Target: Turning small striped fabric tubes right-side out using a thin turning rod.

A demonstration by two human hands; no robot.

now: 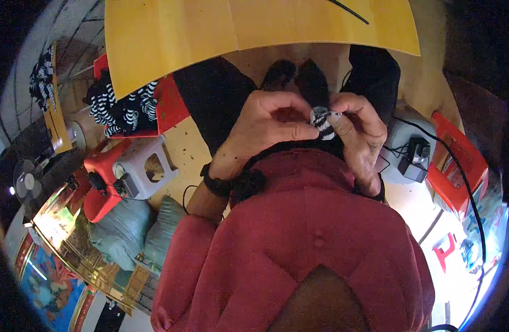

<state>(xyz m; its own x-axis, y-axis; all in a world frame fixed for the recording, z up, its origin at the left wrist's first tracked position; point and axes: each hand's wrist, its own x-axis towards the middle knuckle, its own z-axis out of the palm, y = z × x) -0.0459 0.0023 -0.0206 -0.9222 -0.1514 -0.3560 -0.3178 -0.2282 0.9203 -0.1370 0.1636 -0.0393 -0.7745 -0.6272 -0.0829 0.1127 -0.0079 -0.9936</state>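
Observation:
Close in front of my body, above my lap, a small black-and-white striped fabric piece (pixel 324 126) is pinched between both hands. My left hand (pixel 265 123) is closed, its thumb and forefinger on the left edge of the piece. From the other side my right hand (pixel 360 124) grips the piece with bent thumb and forefinger. My fingers cover part of it, so its full shape is hidden. Whether a small tool is also between the fingers cannot be made out.
A yellow tabletop (pixel 221 30) lies ahead, with a thin black stick (pixel 349 11) on it. At the left, a red crate (pixel 174 105) contains several black-and-white striped pieces (pixel 115 110), beside a grey plastic stool (pixel 149 169). At the right, a black cable (pixel 466 180) hangs near a red container (pixel 459 171).

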